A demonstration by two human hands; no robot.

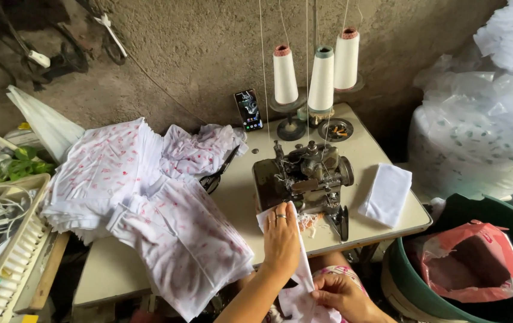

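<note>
Left hand [281,238]: lies palm down on a strip of white cloth [301,263] at the front of the sewing machine [304,176]. Its fingers are together and nearly straight, pointing to 12 o'clock, pressing the cloth flat on the table [238,197]; a ring shows on one finger.

Right hand [343,294]: low at 6 o'clock, below the table edge, fingers curled shut on the lower part of the same cloth.

White cloth: narrow piece, long axis running from 11 o'clock at the machine down to 5 o'clock at the person's lap. Its upper end lies under the left hand, just beside the machine's foot; the lower end hangs off the table.

Sewing machine: dark metal, centre of the table, fed by threads from three cones of white thread [321,78] standing at 12 o'clock.

Scissors [219,172]: at 9 o'clock of the machine, blades pointing to 1 o'clock.

Stacks of white printed garments [148,203]: left part of the table.

Folded white cloth [386,194]: at 3 o'clock of the machine.

Phone [248,109]: propped upright against the wall.

Green tub [507,215]: at 4 o'clock, holding a pink bag [472,260].
</note>
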